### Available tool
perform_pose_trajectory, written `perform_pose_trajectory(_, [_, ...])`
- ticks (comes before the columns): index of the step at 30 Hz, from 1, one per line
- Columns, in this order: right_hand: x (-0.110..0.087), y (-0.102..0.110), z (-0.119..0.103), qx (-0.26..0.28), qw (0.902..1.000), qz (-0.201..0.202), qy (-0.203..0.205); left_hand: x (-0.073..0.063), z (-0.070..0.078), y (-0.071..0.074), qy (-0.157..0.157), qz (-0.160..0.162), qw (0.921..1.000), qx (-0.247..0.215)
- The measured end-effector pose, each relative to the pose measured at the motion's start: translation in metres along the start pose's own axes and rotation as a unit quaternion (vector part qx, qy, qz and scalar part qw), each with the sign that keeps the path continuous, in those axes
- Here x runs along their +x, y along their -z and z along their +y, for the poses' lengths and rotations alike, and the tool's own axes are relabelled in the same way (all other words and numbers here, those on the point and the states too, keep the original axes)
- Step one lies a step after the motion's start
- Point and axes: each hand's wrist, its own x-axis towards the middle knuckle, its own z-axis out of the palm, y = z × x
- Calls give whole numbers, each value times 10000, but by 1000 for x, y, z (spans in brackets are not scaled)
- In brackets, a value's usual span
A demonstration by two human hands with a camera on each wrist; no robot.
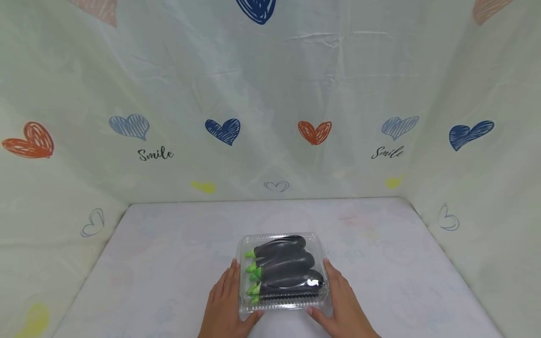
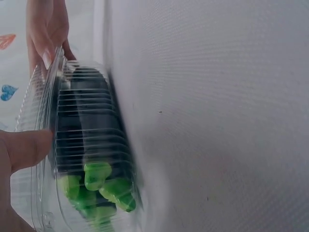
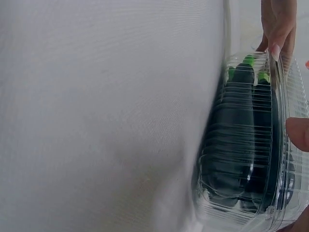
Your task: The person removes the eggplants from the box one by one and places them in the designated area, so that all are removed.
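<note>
A clear plastic clamshell box (image 1: 285, 306) with its lid closed lies on the table. Inside it are several dark purple eggplants (image 1: 285, 265), their green stem ends pointing left. My left hand (image 1: 224, 303) grips the box's left side, fingers along the wall and thumb at the near corner. On the opposite side my right hand (image 1: 344, 300) holds it the same way. The left wrist view has the left thumb (image 2: 31, 149) at the box's rim, over the ribbed wall. In the right wrist view the right thumb (image 3: 299, 133) lies near the rim too.
The white table (image 1: 169, 253) reaches back to a pale curtain (image 1: 270, 84) printed with hearts and the word Smile. That curtain also encloses the left and right sides.
</note>
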Motion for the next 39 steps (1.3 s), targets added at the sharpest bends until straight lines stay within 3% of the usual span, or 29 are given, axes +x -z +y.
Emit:
perform_pose_trajectory(4, [1, 1, -1, 131, 9999, -36, -15, 0, 0, -1, -56, 13, 10000, -64])
perform_pose_trajectory(15, [3, 3, -1, 211, 9998, -23, 9, 0, -6, -1, -477, 539, 9970, 288])
perform_pose_trajectory(27, [5, 5, -3, 299, 9995, -107, -77, 0, -5, 2, -392, 286, 9987, 139])
perform_pose_trajectory(36, [7, 5, -2, 294, 9995, -101, -31, 0, -7, -3, -610, 652, 9959, 113])
perform_pose_trajectory(39, [9, 6, -3, 365, 9989, -244, -188, 1, -7, -1, -507, 432, 9978, -46])
